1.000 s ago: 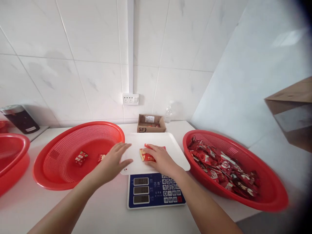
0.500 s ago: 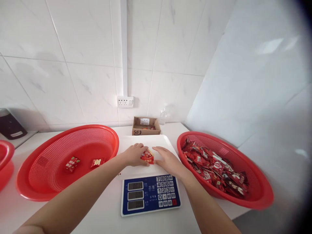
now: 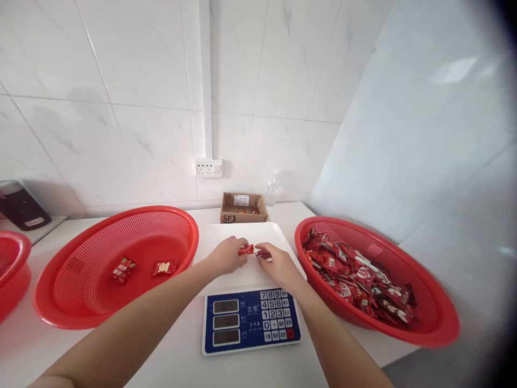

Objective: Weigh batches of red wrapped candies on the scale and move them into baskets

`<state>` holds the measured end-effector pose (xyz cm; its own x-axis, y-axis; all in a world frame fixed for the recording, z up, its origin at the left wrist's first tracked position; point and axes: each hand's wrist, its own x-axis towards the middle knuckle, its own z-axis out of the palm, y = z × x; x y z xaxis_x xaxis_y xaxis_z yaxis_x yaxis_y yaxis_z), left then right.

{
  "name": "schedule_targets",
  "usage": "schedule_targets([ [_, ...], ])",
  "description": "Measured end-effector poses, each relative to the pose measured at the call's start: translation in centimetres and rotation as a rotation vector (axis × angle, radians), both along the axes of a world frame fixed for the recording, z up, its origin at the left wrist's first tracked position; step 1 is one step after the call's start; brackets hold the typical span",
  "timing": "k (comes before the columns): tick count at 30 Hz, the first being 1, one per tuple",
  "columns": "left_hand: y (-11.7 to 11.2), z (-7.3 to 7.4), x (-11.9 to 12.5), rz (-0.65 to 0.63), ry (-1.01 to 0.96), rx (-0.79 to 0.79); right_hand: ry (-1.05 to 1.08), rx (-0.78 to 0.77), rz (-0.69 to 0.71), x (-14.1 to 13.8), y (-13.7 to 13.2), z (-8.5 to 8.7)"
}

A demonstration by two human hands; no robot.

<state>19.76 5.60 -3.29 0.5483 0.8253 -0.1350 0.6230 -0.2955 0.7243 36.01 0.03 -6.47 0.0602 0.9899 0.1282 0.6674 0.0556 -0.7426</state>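
Note:
My left hand [image 3: 226, 257] and my right hand [image 3: 275, 263] meet over the white pan [image 3: 258, 234] of a blue digital scale [image 3: 250, 320]. The left fingers pinch a small red snack packet [image 3: 245, 250]. The right fingers are curled around another red packet [image 3: 263, 255], mostly hidden. Both hands hover just above the pan's middle. A red mesh basket [image 3: 117, 264] on the left holds two red packets [image 3: 123, 268]. Another red basket [image 3: 375, 280] on the right holds several red packets.
A small open cardboard box [image 3: 243, 208] stands against the tiled wall behind the scale, below a white socket [image 3: 209, 167]. A third red basket [image 3: 12, 264] shows at the far left, with a dark appliance [image 3: 22, 206] behind it. The white counter ends at lower right.
My left hand came from the left basket's rim onto the pan and took hold of a packet. My right hand went from lying flat on the packets to curling around one.

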Motion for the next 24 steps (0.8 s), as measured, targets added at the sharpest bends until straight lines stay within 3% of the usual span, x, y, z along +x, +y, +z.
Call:
schedule_targets([
  [4,-1.7,0.8,0.1,0.04,-0.336,-0.308,0.475,0.076,0.019,-1.3,-0.3,0.6],
  [6,-3.0,1.1,0.1,0.052,-0.472,-0.421,0.594,0.118,0.007,-2.1,-0.9,1.2],
  [10,-5.5,1.0,-0.3,0.188,-0.848,-0.691,0.382,0.191,-0.07,-3.8,-3.0,2.2],
  [12,-6.5,0.6,-0.7,0.259,-0.983,-0.744,0.312,0.186,-0.081,-4.7,-4.1,2.2],
  [16,-7.6,0.2,-2.6,0.343,-1.049,-0.685,0.327,0.127,0.049,-5.8,-5.8,1.8],
  [19,-7.1,1.0,-5.5,0.41,-1.009,-0.483,0.355,0.156,0.142,-5.6,-6.6,1.7],
  [22,-5.7,2.4,-9.8,0.511,-0.775,-0.152,0.279,0.157,0.098,-4.5,-7.3,1.9],
  [24,-4.9,3.0,-12.9,0.576,-0.51,-0.018,0.223,0.141,0.061,-3.4,-7.7,1.9],
])
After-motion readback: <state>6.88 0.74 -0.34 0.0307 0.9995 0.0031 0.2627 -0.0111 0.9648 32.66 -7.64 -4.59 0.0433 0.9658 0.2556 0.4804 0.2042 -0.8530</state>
